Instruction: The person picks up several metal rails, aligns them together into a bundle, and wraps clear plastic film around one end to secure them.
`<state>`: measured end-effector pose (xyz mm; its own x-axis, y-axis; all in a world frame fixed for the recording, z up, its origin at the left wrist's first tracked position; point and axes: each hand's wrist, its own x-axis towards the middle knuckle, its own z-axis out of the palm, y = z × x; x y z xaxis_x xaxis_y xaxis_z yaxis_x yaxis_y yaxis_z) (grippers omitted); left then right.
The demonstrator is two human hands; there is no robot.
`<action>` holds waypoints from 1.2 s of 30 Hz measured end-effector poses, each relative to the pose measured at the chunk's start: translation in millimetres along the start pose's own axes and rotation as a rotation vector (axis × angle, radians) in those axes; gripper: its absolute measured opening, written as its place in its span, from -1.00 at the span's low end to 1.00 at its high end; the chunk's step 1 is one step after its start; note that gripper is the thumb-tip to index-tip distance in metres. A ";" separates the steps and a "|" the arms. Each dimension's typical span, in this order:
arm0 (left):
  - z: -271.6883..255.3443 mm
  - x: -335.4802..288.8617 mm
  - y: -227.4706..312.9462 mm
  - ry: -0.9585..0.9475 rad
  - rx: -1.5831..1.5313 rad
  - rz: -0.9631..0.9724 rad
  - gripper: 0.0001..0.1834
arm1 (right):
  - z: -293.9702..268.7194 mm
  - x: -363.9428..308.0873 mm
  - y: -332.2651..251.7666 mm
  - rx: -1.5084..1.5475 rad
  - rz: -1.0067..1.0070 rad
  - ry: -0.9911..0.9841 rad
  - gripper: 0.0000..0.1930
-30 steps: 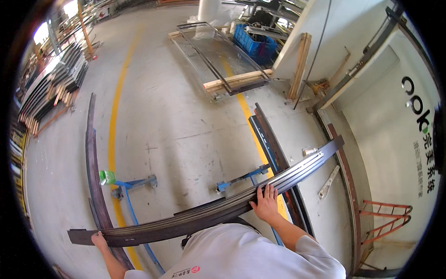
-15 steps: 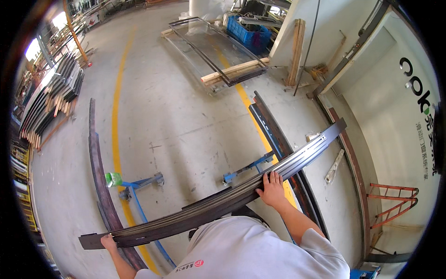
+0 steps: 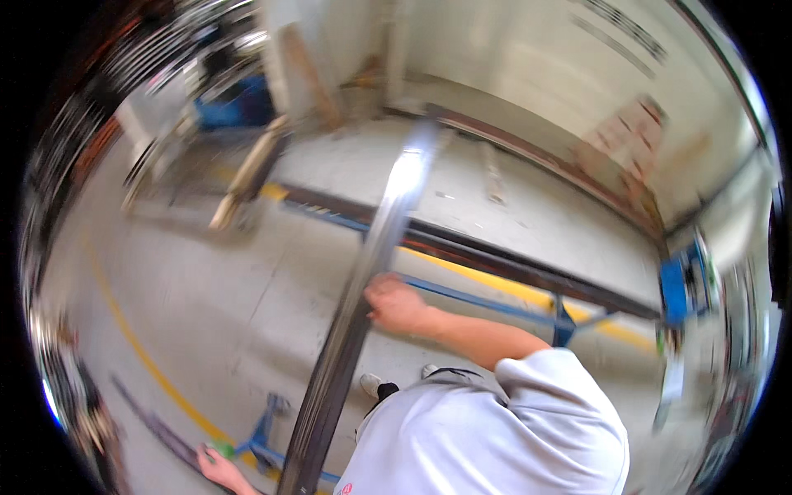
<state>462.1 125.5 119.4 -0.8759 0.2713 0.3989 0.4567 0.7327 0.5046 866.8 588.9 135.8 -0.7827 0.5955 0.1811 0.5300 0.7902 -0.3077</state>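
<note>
A long dark metal profile (image 3: 342,330) with lengthwise grooves slants from the lower edge up to the middle, its far end shining and blurred. My right hand (image 3: 398,305) is closed at the profile's right-hand edge, fingers curled against it. At the lower left, my left hand (image 3: 221,470) is apart from the profile's visible part, beside a small green object (image 3: 221,450) at the side rail. Motion blur smears its fingers, so I cannot make out whether it holds anything. The profile's near end lies beyond the lower edge of the picture.
Under the profile's far part runs a dark beam (image 3: 528,272) on a blue stand (image 3: 561,318). Another blue stand (image 3: 262,433) is at lower left. A blue crate (image 3: 235,103) and timber (image 3: 247,173) lie at upper left; a white wall panel (image 3: 528,74) rises behind.
The view has swung to the right, and the profile now points more steeply away. My left hand has come off the profile's end; my right hand stays at its edge, fingers more curled.
</note>
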 end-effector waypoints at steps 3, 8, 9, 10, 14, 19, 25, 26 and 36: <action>53.2 -26.0 98.6 -0.190 -0.233 0.165 -0.69 | 19.4 -85.7 9.1 0.077 0.152 -0.205 -0.60; 111.4 -145.2 296.0 -0.670 -0.532 0.672 -0.81 | 47.9 -324.2 51.7 0.288 0.732 -0.517 -0.66; 114.5 -172.9 326.8 -0.799 -0.588 0.771 -0.82 | 36.1 -373.4 50.3 0.268 0.810 -0.471 -0.66; 111.5 -192.4 347.0 -0.891 -0.436 1.037 -0.84 | 35.4 -423.3 43.3 0.308 0.913 -0.438 -0.68; 92.4 -328.1 442.0 -1.225 0.183 1.559 -0.73 | 41.3 -639.0 17.8 0.396 1.326 -0.123 -0.59; 50.4 -523.1 523.0 -1.384 0.209 1.921 -0.70 | 40.0 -800.7 -10.0 0.623 1.619 -0.186 -0.47; 13.1 -710.1 610.1 -1.456 0.191 2.217 -0.70 | 26.2 -894.5 26.4 0.657 1.602 0.112 -0.41; 16.3 -736.6 621.1 -1.438 0.230 2.287 -0.70 | 10.3 -906.3 37.6 0.677 1.614 0.148 -0.41; 19.5 -1111.9 785.5 -1.269 0.161 2.771 -0.73 | -62.4 -1140.3 115.8 0.651 2.055 0.541 -0.44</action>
<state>1791.7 411.6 57.2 0.8641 -0.1583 -0.4778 -0.0714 -0.9782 0.1951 1841.0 10.3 -48.0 0.7382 0.3577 -0.5720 0.0207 -0.8595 -0.5108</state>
